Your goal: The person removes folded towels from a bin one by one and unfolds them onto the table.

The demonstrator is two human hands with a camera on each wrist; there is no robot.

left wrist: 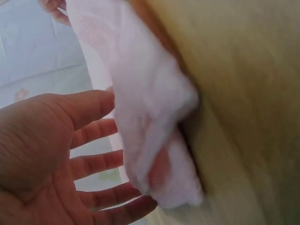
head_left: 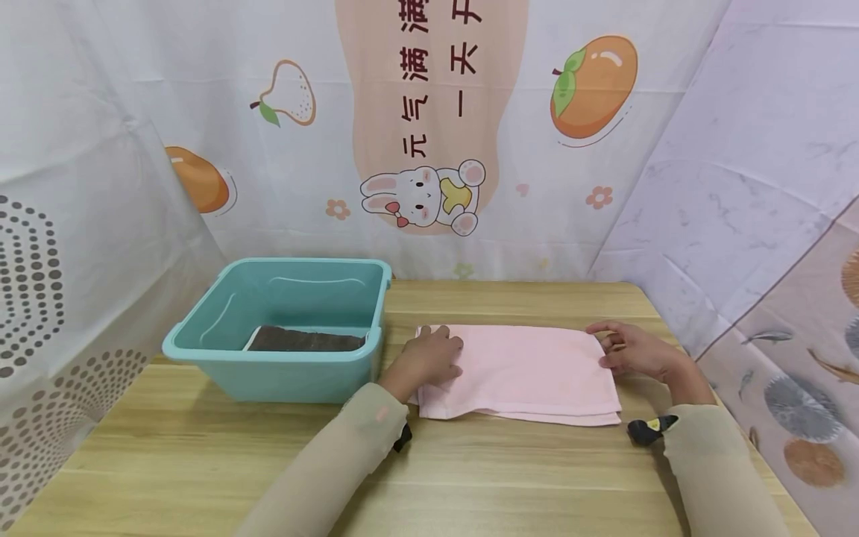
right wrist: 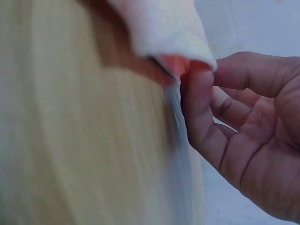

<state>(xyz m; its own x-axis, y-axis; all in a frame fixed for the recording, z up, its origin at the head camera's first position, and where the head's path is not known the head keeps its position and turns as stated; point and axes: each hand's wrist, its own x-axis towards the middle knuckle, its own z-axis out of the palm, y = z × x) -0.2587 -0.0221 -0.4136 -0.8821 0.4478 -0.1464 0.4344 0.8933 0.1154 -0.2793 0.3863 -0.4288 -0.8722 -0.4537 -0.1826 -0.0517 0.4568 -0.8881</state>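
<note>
A folded pink towel (head_left: pixel 523 369) lies flat on the wooden table, its layers showing along the near edge. At its left end is my left hand (head_left: pixel 432 356). In the left wrist view the fingers (left wrist: pixel 101 161) of that hand are spread and fairly straight, with the tips against the towel's end (left wrist: pixel 159 154). My right hand (head_left: pixel 637 350) is at the opposite end. Seen from the right wrist, its thumb and a finger pinch the towel's edge (right wrist: pixel 173 37), the finger tucked underneath.
A teal plastic basin (head_left: pixel 282 356) stands left of the towel, with a dark brown folded cloth (head_left: pixel 305 340) inside. Printed curtains (head_left: pixel 282 186) hang behind and at both sides of the wooden table (head_left: pixel 510 477). Black wrist gear (head_left: pixel 647 431) shows under the right forearm.
</note>
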